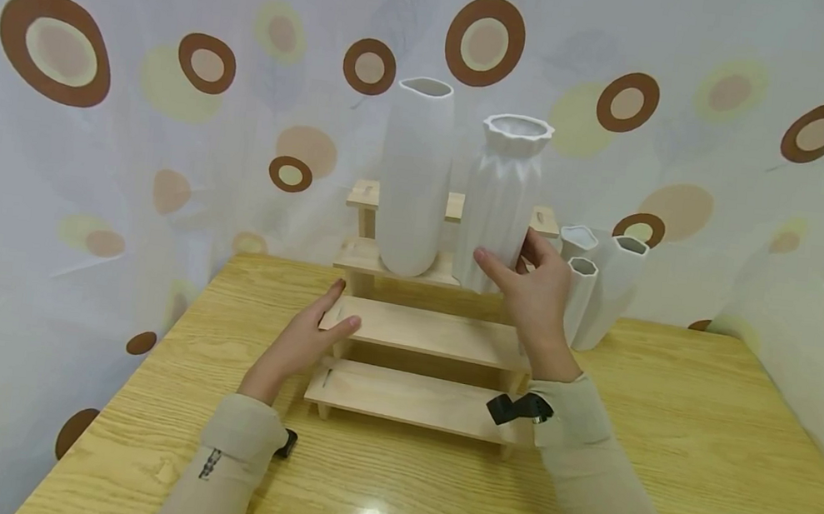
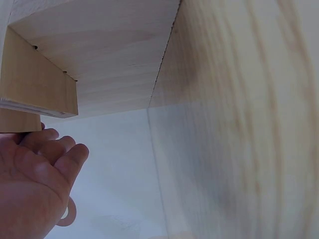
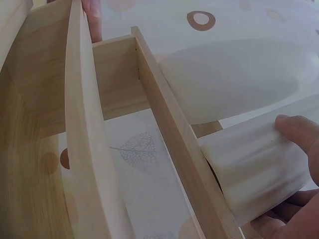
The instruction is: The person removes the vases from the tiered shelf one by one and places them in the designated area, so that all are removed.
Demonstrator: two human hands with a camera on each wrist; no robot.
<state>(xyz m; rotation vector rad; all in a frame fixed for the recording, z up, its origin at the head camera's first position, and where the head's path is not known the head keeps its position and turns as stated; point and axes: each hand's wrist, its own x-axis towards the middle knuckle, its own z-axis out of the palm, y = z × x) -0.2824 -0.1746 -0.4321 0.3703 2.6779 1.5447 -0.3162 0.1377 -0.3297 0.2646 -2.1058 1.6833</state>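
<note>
My right hand (image 1: 538,291) grips the lower part of a white pleated vase (image 1: 503,199) with a scalloped rim, thumb on its front and fingers behind. Its base is right at the upper tier of a stepped wooden stand (image 1: 442,333), slightly tilted in the right wrist view, where a thin dark gap shows under the vase (image 3: 254,169). To its left, a tall smooth white vase (image 1: 415,182) stands on the same tier. My left hand (image 1: 301,337) holds the stand's left end, thumb at a lower board; in the left wrist view its fingers (image 2: 72,159) curl by the wood.
Several smaller white vases (image 1: 607,294) stand together on the wooden table (image 1: 680,436), right of the stand. The lowest tier (image 1: 405,399) is nearest the person. A patterned cloth (image 1: 242,5) hangs behind the table.
</note>
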